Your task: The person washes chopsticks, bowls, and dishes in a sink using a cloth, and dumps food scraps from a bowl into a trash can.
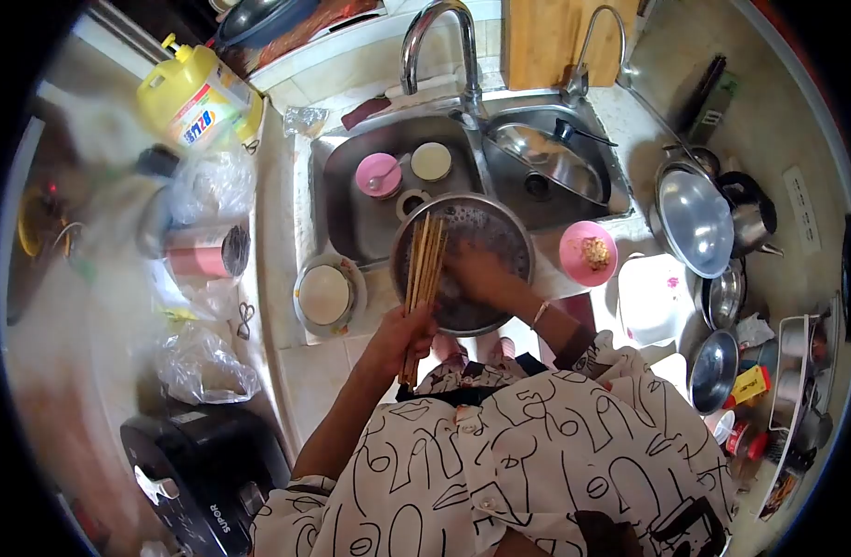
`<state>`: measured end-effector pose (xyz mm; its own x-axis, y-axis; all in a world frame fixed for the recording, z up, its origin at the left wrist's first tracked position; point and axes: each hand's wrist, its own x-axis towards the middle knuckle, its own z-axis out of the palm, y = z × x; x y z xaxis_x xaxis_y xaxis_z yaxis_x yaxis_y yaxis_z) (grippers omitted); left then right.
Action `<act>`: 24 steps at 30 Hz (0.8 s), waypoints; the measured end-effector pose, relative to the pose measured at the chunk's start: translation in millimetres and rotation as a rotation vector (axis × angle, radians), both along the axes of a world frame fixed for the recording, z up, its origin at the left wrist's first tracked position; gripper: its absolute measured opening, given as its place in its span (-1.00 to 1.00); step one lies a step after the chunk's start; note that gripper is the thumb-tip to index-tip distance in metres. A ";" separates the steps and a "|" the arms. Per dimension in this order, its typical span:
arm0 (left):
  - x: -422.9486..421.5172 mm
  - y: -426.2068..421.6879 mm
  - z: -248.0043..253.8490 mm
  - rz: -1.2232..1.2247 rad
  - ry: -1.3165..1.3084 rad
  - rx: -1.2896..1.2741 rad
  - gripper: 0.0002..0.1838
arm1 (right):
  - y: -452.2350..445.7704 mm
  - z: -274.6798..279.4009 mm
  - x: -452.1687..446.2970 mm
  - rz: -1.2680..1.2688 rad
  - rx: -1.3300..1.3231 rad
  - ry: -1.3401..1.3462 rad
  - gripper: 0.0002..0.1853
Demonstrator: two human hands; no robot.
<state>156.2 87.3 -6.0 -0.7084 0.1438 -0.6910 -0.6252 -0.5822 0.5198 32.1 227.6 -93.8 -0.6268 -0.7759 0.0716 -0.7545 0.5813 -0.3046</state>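
Note:
My left hand (407, 334) is closed around a bundle of wooden chopsticks (427, 255), which slants up over the left side of a metal basin (513, 230). Foamy water lies in the basin. My right hand (479, 276) reaches into it beside the chopsticks; its fingers are blurred and partly hidden, so their grip does not show. Just behind the basin, the left sink (342, 209) holds a pink bowl (377, 176) with a spoon in it and a pale round bowl (431, 161).
Left of the basin stand stacked white bowls (323, 294). To its right are a pink bowl with food bits (588, 253) and a white tray (650, 297). A pan lid (551, 160) leans in the right sink under the faucet (441, 14). Metal bowls (695, 223) line the right wall.

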 end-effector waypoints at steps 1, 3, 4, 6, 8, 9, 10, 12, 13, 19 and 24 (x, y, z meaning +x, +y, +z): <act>-1.1 0.5 0.3 -0.003 0.002 -0.002 -0.86 | 1.9 -6.3 -6.9 -0.003 -0.002 0.002 -0.53; -2.8 -0.1 1.0 -0.012 0.010 -0.027 -0.82 | 5.9 -16.6 -22.3 -0.004 -0.203 -0.479 -0.64; -4.3 0.7 -0.3 -0.009 0.013 -0.029 -0.82 | 7.7 -1.3 -21.6 -0.001 -0.205 -0.476 -0.64; -8.0 5.9 -6.1 -0.012 0.019 -0.257 -0.86 | 20.1 34.0 -15.5 -0.296 -0.584 -0.596 -0.69; -12.9 10.1 -12.1 -0.063 0.041 -0.248 -0.87 | 24.0 59.5 -7.7 -0.185 -0.737 -0.522 -0.70; -15.9 11.8 -14.7 -0.113 0.066 -0.244 -0.87 | 22.9 67.1 -2.7 -0.069 -0.892 -0.440 -0.72; -19.9 14.0 -17.6 -0.124 0.067 -0.245 -0.87 | 20.9 70.4 3.7 -0.078 -0.895 -0.436 -0.72; -29.4 20.5 -21.8 -0.057 0.073 -0.147 -0.88 | 15.2 75.9 19.8 0.009 -0.900 -0.650 -0.67; -34.9 27.4 -10.3 -0.064 0.076 -0.149 -0.88 | 11.9 80.4 26.7 0.004 -0.904 -0.645 -0.67; -34.5 23.1 1.5 -0.289 0.178 -0.347 -0.84 | -2.7 44.6 25.9 0.042 -0.846 -0.273 -0.68; -16.2 17.8 8.7 -0.321 0.152 -0.243 -0.83 | -7.0 13.7 1.5 -0.041 -0.751 -0.075 -0.75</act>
<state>140.0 105.1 2.6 -0.7504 0.2196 -0.6234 -0.6606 -0.2196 0.7179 33.6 220.6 -80.1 -0.6783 -0.5111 0.5280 -0.6983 0.2245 -0.6797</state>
